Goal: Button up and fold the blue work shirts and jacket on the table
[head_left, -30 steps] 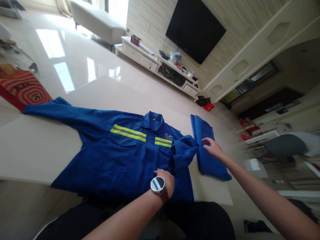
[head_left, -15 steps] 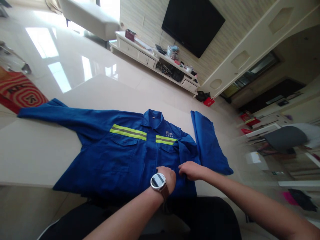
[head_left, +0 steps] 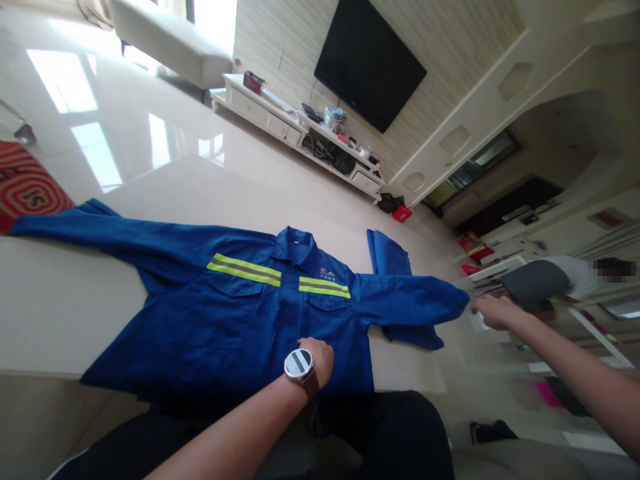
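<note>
A blue work jacket [head_left: 240, 320] with yellow-and-grey reflective strips lies spread front-up, collar away from me. My left hand [head_left: 319, 360], with a round watch on its wrist, rests on the jacket's lower front; its fingers are curled against the cloth. Out to the right, my right hand [head_left: 493, 312] is closed at the cuff end of a sleeve [head_left: 415, 298], which stretches straight from the shoulder. Its fingertips are partly hidden and small. Beneath that sleeve lies a folded blue garment [head_left: 387, 252], partly covered. The jacket's other sleeve reaches out to the left.
The jacket lies on a glossy pale table [head_left: 60, 293]. At its left edge stands a red patterned bag [head_left: 33, 183]. Farther off are a white TV cabinet [head_left: 280, 127], a wall television [head_left: 370, 63] and a grey chair [head_left: 537, 279]. A person sits at the far right.
My right hand has moved right from the jacket front, drawing the bunched sleeve out straight over the folded garment. My left hand stays on the jacket front. The view has shifted a little right.
</note>
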Demonstrator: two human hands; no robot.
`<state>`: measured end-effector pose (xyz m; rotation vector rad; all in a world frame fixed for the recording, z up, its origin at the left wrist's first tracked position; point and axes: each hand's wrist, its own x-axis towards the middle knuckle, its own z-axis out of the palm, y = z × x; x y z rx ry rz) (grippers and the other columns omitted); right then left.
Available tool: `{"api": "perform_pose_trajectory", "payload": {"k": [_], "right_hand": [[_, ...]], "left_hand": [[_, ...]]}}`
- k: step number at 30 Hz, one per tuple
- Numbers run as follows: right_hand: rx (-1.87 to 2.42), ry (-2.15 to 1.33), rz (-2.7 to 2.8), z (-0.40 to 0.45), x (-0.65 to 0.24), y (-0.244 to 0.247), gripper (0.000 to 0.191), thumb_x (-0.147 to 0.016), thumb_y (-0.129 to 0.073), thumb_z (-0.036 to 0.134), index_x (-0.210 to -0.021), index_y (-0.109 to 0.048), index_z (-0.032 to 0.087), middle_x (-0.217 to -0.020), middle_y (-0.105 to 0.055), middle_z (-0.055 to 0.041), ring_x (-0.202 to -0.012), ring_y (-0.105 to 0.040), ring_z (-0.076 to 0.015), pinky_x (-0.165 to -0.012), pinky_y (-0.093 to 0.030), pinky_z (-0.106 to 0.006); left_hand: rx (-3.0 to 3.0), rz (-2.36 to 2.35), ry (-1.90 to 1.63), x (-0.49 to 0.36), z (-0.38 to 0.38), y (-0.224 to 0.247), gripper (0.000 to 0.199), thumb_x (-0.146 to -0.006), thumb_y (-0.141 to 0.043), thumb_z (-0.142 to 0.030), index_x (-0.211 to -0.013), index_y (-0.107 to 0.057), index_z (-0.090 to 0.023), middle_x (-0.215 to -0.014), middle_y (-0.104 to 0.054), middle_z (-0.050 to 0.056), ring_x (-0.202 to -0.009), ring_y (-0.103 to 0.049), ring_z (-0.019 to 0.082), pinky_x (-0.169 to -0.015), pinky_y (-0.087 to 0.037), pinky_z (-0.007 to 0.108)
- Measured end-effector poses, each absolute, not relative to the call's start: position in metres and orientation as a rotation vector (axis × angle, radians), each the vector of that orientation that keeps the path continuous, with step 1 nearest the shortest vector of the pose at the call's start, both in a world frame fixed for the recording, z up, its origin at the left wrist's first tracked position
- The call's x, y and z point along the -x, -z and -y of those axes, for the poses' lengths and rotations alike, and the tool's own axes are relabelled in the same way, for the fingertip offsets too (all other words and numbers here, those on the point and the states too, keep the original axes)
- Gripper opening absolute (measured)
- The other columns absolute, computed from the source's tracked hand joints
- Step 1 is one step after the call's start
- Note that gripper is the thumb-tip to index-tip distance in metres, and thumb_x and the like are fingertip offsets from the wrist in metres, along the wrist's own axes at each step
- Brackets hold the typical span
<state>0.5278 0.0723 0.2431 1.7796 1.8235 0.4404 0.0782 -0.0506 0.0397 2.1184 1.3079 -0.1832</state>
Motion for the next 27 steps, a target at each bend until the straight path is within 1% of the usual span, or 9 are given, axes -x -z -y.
{"api": "perform_pose_trajectory", "payload": {"k": [2, 3, 7, 12, 17, 19, 23, 25, 27], "right_hand": [[-1.600, -0.161, -1.736, -0.057, -0.492, -0.209, 0.035, -0.078, -0.059, 0.002, -0.098, -0.080, 0.021, -0.107, -0.073, -0.0181, -0.101, -0.068, -0.0289, -0.084, -0.045, -0.039], [-1.494, -0.070, -1.775, -0.051, -0.468, -0.191, 0.034, -0.082, -0.058, 0.008, -0.106, -0.078, 0.022, -0.113, -0.072, -0.0165, -0.107, -0.068, -0.0301, -0.086, -0.046, -0.039], [-1.131, 0.071, -2.068, -0.041, -0.358, -0.139, 0.024, -0.088, -0.056, 0.019, -0.103, -0.073, 0.021, -0.106, -0.072, -0.0108, -0.100, -0.069, -0.0284, -0.080, -0.047, -0.034], [-0.846, 0.086, -2.373, -0.075, -0.250, -0.108, 0.017, -0.091, -0.055, 0.020, -0.098, -0.071, 0.020, -0.101, -0.072, -0.0092, -0.095, -0.068, -0.0240, -0.077, -0.045, -0.029], [-0.962, 0.348, -2.514, -0.135, -0.166, -0.059, 0.027, -0.093, -0.063, 0.028, -0.118, -0.067, 0.020, -0.121, -0.068, -0.0105, -0.102, -0.066, -0.0233, -0.081, -0.046, -0.028], [-1.138, 0.425, -2.537, -0.152, -0.133, -0.037, 0.029, -0.095, -0.064, 0.041, -0.115, -0.065, 0.020, -0.117, -0.069, -0.0109, -0.101, -0.065, -0.0239, -0.080, -0.046, -0.029], [-1.485, 0.421, -2.382, -0.168, -0.081, 0.001, 0.051, -0.089, -0.063, 0.068, -0.106, -0.058, 0.020, -0.100, -0.070, -0.0120, -0.088, -0.065, -0.0256, -0.070, -0.046, -0.029], [-1.509, 0.493, -2.324, -0.173, -0.070, 0.013, 0.056, -0.085, -0.068, 0.067, -0.111, -0.053, 0.020, -0.095, -0.069, -0.0118, -0.084, -0.065, -0.0256, -0.067, -0.046, -0.029], [-1.510, 0.672, -2.257, -0.178, -0.070, 0.020, 0.050, -0.086, -0.072, 0.054, -0.113, -0.048, 0.020, -0.088, -0.067, -0.0085, -0.075, -0.065, -0.0226, -0.063, -0.047, -0.029]], "left_hand": [[-2.112, -1.313, 0.175, -0.078, 0.050, -0.041, 0.036, -0.090, -0.050, -0.008, -0.115, -0.076, -0.012, -0.115, -0.075, 0.022, -0.112, -0.070, 0.036, -0.090, -0.055, 0.049], [-2.107, -1.312, 0.172, -0.077, 0.049, -0.042, 0.035, -0.090, -0.051, -0.008, -0.115, -0.076, -0.012, -0.115, -0.075, 0.022, -0.112, -0.070, 0.036, -0.090, -0.055, 0.049], [-2.088, -1.301, 0.182, -0.074, 0.048, -0.046, 0.036, -0.090, -0.049, -0.007, -0.113, -0.076, -0.013, -0.111, -0.076, 0.021, -0.107, -0.072, 0.035, -0.086, -0.056, 0.045], [-2.096, -1.301, 0.159, -0.080, 0.050, -0.037, 0.035, -0.093, -0.050, -0.011, -0.116, -0.076, -0.013, -0.114, -0.074, 0.022, -0.108, -0.071, 0.036, -0.088, -0.053, 0.047], [-2.069, -1.348, 0.112, -0.092, 0.051, -0.021, 0.035, -0.090, -0.055, -0.015, -0.119, -0.076, -0.012, -0.114, -0.073, 0.025, -0.110, -0.068, 0.039, -0.089, -0.050, 0.050], [-2.051, -1.340, 0.092, -0.095, 0.051, -0.017, 0.037, -0.090, -0.055, -0.015, -0.119, -0.076, -0.011, -0.114, -0.073, 0.026, -0.108, -0.068, 0.040, -0.090, -0.048, 0.052], [-2.003, -1.302, 0.058, -0.095, 0.053, -0.017, 0.038, -0.091, -0.053, -0.015, -0.121, -0.076, -0.009, -0.115, -0.073, 0.026, -0.110, -0.067, 0.041, -0.095, -0.043, 0.056], [-1.985, -1.287, 0.048, -0.093, 0.053, -0.019, 0.040, -0.091, -0.052, -0.015, -0.123, -0.075, -0.010, -0.118, -0.073, 0.027, -0.112, -0.066, 0.042, -0.096, -0.042, 0.058], [-1.987, -1.271, 0.039, -0.089, 0.053, -0.021, 0.041, -0.091, -0.053, -0.017, -0.126, -0.073, -0.010, -0.118, -0.072, 0.027, -0.112, -0.066, 0.043, -0.096, -0.042, 0.059]]}}
